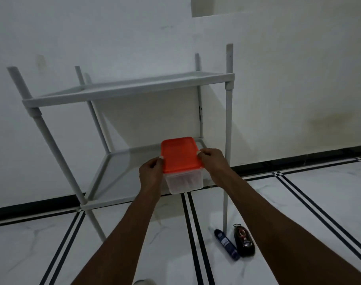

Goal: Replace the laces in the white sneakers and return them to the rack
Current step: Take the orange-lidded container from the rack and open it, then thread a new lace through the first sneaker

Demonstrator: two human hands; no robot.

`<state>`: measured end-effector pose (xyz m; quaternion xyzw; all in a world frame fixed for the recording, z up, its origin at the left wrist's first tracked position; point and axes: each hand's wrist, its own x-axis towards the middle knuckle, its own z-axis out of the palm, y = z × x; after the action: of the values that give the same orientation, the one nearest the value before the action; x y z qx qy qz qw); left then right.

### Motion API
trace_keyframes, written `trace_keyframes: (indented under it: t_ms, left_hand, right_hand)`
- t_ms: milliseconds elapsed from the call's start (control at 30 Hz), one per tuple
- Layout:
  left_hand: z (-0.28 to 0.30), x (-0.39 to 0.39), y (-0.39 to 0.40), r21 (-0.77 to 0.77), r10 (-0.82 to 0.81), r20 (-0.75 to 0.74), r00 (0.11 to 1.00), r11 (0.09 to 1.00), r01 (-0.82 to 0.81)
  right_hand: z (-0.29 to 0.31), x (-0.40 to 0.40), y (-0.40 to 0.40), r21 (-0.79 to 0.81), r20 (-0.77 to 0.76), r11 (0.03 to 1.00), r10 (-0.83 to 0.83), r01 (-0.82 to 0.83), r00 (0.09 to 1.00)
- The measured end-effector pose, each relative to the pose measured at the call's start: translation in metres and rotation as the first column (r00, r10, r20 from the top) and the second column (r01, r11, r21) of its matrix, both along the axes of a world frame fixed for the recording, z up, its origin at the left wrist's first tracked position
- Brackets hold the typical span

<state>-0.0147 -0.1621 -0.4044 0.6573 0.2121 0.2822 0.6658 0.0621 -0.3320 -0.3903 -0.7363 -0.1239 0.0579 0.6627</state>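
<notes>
Both hands, left hand (151, 171) and right hand (212, 161), grip the box (180, 165) by its orange lid edges over the rack (134, 90)'s lower shelf, so I'd keep it level and hold the tub too; no sneakers in view.

both hands, left hand (151, 171) and right hand (213, 161), grip a clear container (183, 182) by its orange lid (180, 154), lid edges under the thumbs, over the rack's (126, 93) lower shelf.

Grey two-tier rack (130, 89) upright against wall, both shelves bare of sneakers.
</notes>
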Motion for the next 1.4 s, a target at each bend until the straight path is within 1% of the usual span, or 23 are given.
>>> trace_keyframes:
  t_ms: [133,300,467,567,600,633,667,700,733,767,800,833,900,933,1000,1067,1133,1167,1233,1267,1333,1400]
  left_hand:
    - [0.002,0.031,0.007,-0.025,-0.063,-0.091,0.994,0.998,0.061]
    - [0.0,0.051,0.008,-0.007,-0.134,-0.088,0.987,0.991,0.134]
    - [-0.005,0.051,0.006,-0.048,-0.138,-0.106,0.985,0.99,0.133]
    - [-0.007,0.049,0.008,-0.074,-0.153,-0.117,0.981,0.987,0.145]
    - [-0.009,0.045,0.008,-0.065,-0.138,-0.123,0.983,0.989,0.131]
    - [-0.011,0.04,0.007,-0.032,-0.099,-0.123,0.987,0.995,0.095]
    - [-0.01,0.032,0.005,0.032,-0.053,-0.109,0.993,0.998,0.057]
    - [-0.012,0.021,-0.001,0.103,-0.015,-0.087,0.996,0.994,0.024]
    - [-0.014,0.009,-0.006,0.166,0.01,-0.046,0.999,0.986,-0.002]
    - [-0.018,-0.004,-0.012,0.212,0.021,0.003,1.0,0.977,-0.021]
    - [-0.025,-0.016,-0.018,0.227,0.025,0.048,0.999,0.973,-0.035]
    - [-0.033,-0.028,-0.023,0.23,0.024,0.074,0.997,0.972,-0.04]
    - [-0.057,-0.051,-0.034,0.212,-0.015,0.07,0.997,0.977,0.0]
    - [-0.074,-0.059,-0.039,0.185,-0.048,0.04,0.998,0.982,0.04]
    - [-0.113,-0.079,-0.05,0.123,-0.106,-0.071,0.992,0.986,0.114]
    - [-0.154,-0.099,-0.06,0.062,-0.169,-0.198,0.966,0.981,0.184]
    - [-0.199,-0.122,-0.067,0.004,-0.216,-0.348,0.912,0.973,0.232]
    - [-0.219,-0.134,-0.069,-0.013,-0.223,-0.421,0.879,0.971,0.24]
    - [-0.254,-0.157,-0.072,0.005,-0.222,-0.549,0.806,0.963,0.268]
    - [-0.264,-0.165,-0.072,0.053,-0.216,-0.594,0.775,0.951,0.306]
    - [-0.282,-0.183,-0.076,0.137,-0.238,-0.685,0.688,0.886,0.443]
    - [-0.292,-0.195,-0.08,0.191,-0.258,-0.753,0.605,0.795,0.576]
  right_hand:
    - [-0.01,0.037,0.006,0.025,-0.044,1.0,0.004,-0.003,0.999]
    - [-0.021,0.065,0.011,0.014,-0.012,1.0,-0.017,0.017,1.0]
    - [-0.033,0.067,0.009,-0.035,-0.002,0.999,-0.022,0.022,1.0]
    - [-0.033,0.059,0.006,-0.122,0.034,0.992,-0.039,0.043,0.999]
    - [-0.031,0.052,0.005,-0.19,0.088,0.979,-0.053,0.069,0.995]
    - [-0.029,0.042,0.002,-0.264,0.179,0.957,-0.072,0.118,0.981]
    - [-0.025,0.03,0.0,-0.323,0.307,0.929,-0.079,0.182,0.949]
    - [-0.026,0.015,-0.003,-0.343,0.448,0.903,-0.085,0.259,0.89]
    - [-0.026,-0.001,-0.006,-0.315,0.578,0.888,-0.099,0.334,0.81]
    - [-0.03,-0.017,-0.009,-0.272,0.663,0.882,-0.117,0.384,0.74]
    - [-0.034,-0.033,-0.011,-0.231,0.698,0.886,-0.137,0.402,0.703]
    - [-0.043,-0.046,-0.012,-0.197,0.683,0.899,-0.161,0.392,0.712]
    - [-0.069,-0.074,-0.01,-0.16,0.557,0.94,-0.167,0.302,0.814]
    - [-0.085,-0.085,-0.008,-0.158,0.483,0.954,-0.149,0.254,0.863]
    - [-0.124,-0.108,-0.005,-0.192,0.322,0.969,-0.089,0.157,0.943]
    - [-0.169,-0.129,-0.009,-0.228,0.136,0.973,-0.008,0.039,0.991]
    - [-0.216,-0.151,-0.02,-0.281,-0.022,0.957,0.065,-0.068,0.998]
    - [-0.237,-0.16,-0.027,-0.329,-0.067,0.937,0.101,-0.118,0.993]
    - [-0.271,-0.178,-0.046,-0.455,-0.138,0.863,0.173,-0.218,0.975]
    - [-0.281,-0.184,-0.053,-0.513,-0.153,0.818,0.209,-0.259,0.966]
    - [-0.296,-0.198,-0.069,-0.582,-0.209,0.74,0.266,-0.338,0.941]
    - [-0.305,-0.208,-0.079,-0.622,-0.304,0.646,0.322,-0.443,0.897]
